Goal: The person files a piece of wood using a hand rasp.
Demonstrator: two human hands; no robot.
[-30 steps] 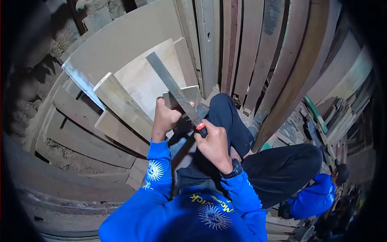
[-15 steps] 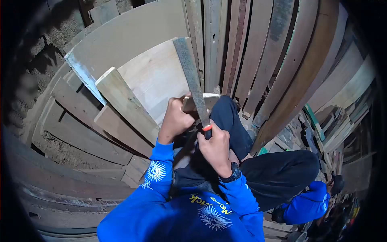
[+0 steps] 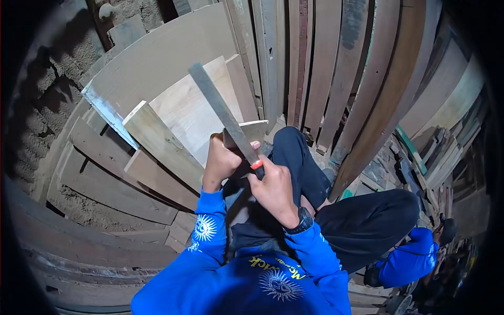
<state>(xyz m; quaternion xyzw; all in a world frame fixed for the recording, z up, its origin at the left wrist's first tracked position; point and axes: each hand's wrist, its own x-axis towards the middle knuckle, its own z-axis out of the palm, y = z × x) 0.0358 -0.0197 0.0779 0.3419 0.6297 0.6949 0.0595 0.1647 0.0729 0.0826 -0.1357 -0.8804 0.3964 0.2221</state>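
Note:
My right hand is closed round the black and red handle of a long flat metal file. The blade points up and to the left, crossing over a small wooden piece. My left hand grips this wooden piece near its left end, above my bent legs. The file lies against or just over the wood's edge; contact cannot be made out for certain. Part of the wood is hidden behind the blade and my left fingers.
Tall planks lean in a row ahead. A pale board and shorter boards stand to the left. Wood offcuts are piled at the right. Another person in a blue top is at the lower right.
The file has swung so its tip sits further left and a little lower. My right hand has shifted slightly left, and the wooden piece has moved left and tilted.

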